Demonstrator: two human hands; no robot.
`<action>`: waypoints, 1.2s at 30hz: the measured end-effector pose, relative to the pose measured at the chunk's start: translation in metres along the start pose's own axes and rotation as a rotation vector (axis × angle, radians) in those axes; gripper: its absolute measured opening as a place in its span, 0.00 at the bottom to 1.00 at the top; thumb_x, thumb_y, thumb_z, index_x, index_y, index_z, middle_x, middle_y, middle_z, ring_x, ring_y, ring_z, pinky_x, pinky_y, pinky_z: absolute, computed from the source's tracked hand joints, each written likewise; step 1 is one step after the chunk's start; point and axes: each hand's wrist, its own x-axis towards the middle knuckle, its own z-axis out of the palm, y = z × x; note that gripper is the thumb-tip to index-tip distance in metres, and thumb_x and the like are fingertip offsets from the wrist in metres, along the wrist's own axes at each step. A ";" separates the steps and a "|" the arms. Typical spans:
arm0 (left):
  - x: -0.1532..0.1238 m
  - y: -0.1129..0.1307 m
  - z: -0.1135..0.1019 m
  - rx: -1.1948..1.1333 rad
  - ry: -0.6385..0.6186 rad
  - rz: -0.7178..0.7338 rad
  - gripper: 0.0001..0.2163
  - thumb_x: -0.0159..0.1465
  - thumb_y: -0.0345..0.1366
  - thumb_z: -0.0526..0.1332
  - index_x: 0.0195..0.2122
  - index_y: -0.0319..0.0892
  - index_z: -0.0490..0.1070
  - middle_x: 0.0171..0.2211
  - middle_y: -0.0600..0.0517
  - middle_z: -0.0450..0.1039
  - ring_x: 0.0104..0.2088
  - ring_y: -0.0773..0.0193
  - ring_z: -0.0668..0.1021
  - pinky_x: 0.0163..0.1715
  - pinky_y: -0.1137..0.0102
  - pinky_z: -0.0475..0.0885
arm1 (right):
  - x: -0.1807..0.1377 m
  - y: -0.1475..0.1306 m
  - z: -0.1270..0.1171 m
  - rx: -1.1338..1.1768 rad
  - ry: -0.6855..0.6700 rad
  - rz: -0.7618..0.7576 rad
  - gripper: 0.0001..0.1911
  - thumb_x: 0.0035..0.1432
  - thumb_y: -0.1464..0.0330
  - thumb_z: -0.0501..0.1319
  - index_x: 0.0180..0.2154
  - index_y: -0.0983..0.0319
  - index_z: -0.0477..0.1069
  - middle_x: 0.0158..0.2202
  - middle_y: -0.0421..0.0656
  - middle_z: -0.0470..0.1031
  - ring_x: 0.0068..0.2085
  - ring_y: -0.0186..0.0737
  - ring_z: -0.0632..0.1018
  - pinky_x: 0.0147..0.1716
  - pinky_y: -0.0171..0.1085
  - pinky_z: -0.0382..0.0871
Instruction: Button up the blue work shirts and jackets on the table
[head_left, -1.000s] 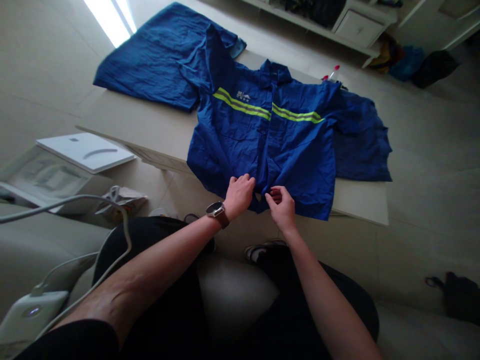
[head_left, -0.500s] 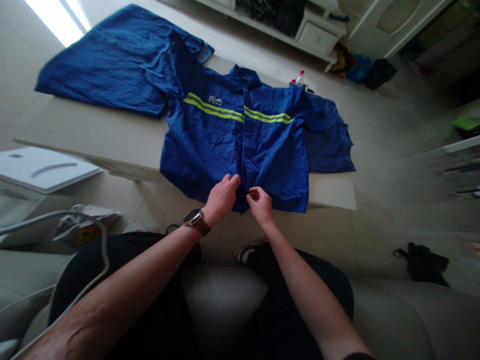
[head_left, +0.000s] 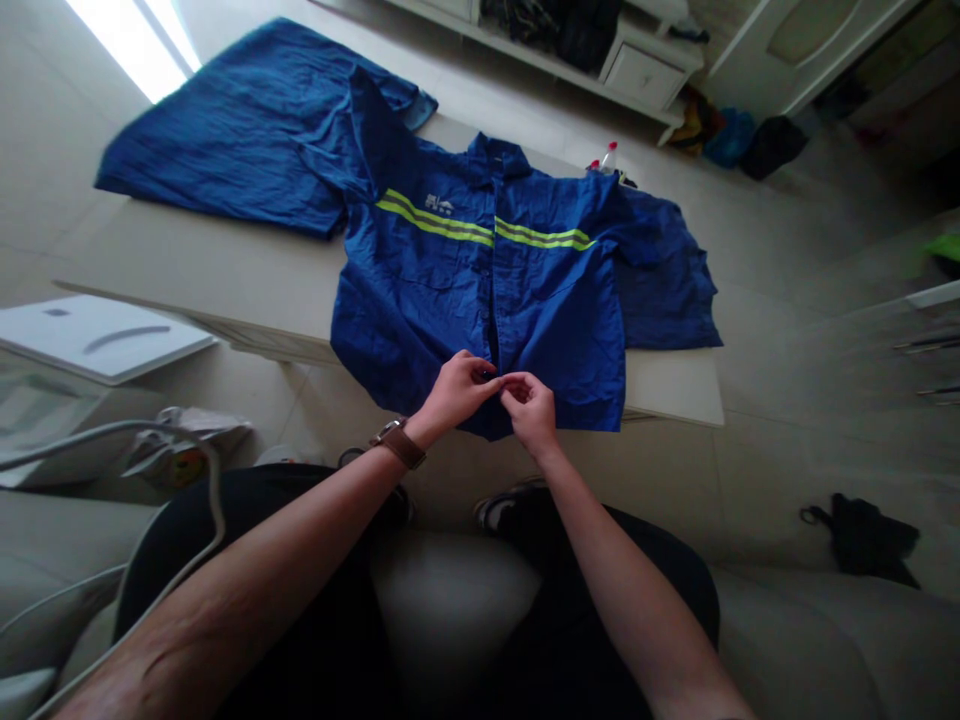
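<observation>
L hand (head_left: 459, 392) & R hand (head_left: 531, 412) meet at jacket's (head_left: 559, 290) near edge, blocking the middle; air over its chest looks passable from where I'm standing; 2 red-capped bottles (head_left: 609, 160) poke up behind, R side; bare tabletop (head_left: 217, 245) lies open to L; cable (head_left: 215, 480) loops beside L forearm (head_left: 285, 555).

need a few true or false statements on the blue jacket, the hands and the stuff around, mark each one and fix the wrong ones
1. The left hand and right hand are at the lower front of the blue jacket. True.
2. The chest stripes are red and white. False: the chest stripes are yellow-green with grey between.
3. The watch is on the left wrist. True.
4. The hands are held wide apart. False: they are close together.
5. The bottle caps beyond the jacket are green. False: the bottle caps are red.
</observation>
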 end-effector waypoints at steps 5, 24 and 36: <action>0.002 -0.003 -0.002 0.001 -0.071 0.007 0.07 0.62 0.37 0.68 0.37 0.40 0.81 0.35 0.50 0.73 0.31 0.66 0.74 0.34 0.69 0.71 | -0.003 -0.004 0.001 -0.015 0.001 -0.047 0.14 0.52 0.63 0.63 0.42 0.58 0.74 0.29 0.37 0.74 0.30 0.37 0.75 0.33 0.36 0.72; -0.004 0.008 -0.001 0.061 -0.009 0.069 0.04 0.62 0.31 0.64 0.34 0.40 0.79 0.36 0.50 0.72 0.34 0.65 0.74 0.40 0.67 0.75 | 0.000 -0.005 -0.012 -0.508 0.035 -0.251 0.09 0.59 0.73 0.57 0.34 0.58 0.75 0.36 0.45 0.75 0.37 0.44 0.76 0.41 0.41 0.71; -0.003 0.007 -0.002 -0.183 0.020 0.010 0.07 0.63 0.27 0.60 0.39 0.42 0.76 0.33 0.52 0.74 0.33 0.66 0.80 0.36 0.70 0.75 | 0.013 0.007 -0.017 -0.211 0.154 -0.070 0.21 0.49 0.74 0.52 0.42 0.62 0.78 0.43 0.48 0.82 0.45 0.46 0.79 0.51 0.46 0.73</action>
